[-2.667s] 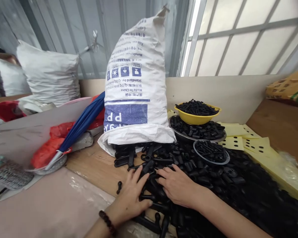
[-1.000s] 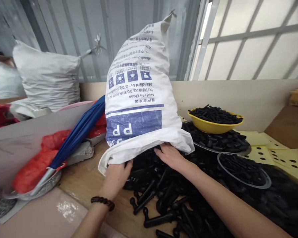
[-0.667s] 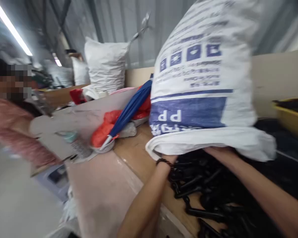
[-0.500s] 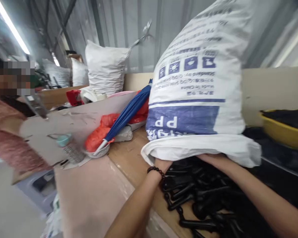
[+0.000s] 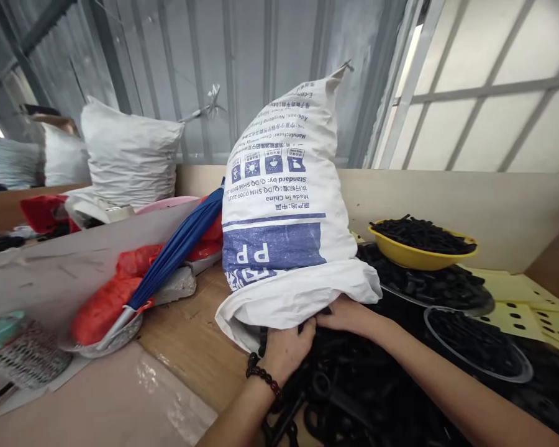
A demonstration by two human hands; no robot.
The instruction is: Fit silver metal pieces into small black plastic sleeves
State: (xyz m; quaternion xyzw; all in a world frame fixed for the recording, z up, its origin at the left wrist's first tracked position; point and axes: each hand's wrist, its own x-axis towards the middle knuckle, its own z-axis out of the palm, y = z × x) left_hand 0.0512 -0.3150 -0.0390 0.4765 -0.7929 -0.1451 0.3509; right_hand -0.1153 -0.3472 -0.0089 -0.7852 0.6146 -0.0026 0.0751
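Observation:
An upside-down white woven sack (image 5: 289, 205) with blue print stands on the table, its mouth folded back into a wide rim. My left hand (image 5: 289, 344), a dark bead bracelet at its wrist, is curled at the mouth's near edge. Beside it my right hand (image 5: 345, 315) has its fingers bent under the rim. Both sets of fingertips are partly hidden, so what they grip cannot be made out. Black plastic parts (image 5: 335, 391), some long with ringed ends, lie heaped below my hands. A few dark pieces show at the mouth.
Right, a yellow basin (image 5: 419, 257) and a clear tray (image 5: 524, 372) hold black pieces, near yellow perforated sheets (image 5: 517, 313). Left, a folded blue umbrella (image 5: 181, 242) leans across a red bag (image 5: 105, 310), near a turquoise-lidded container (image 5: 23, 347). Another white sack (image 5: 130, 152) stands behind.
The view has swung right and the co-worker has left it. My hands, earlier deep under the sack's rim, have come partly out and closer together. The sack still stands upside down.

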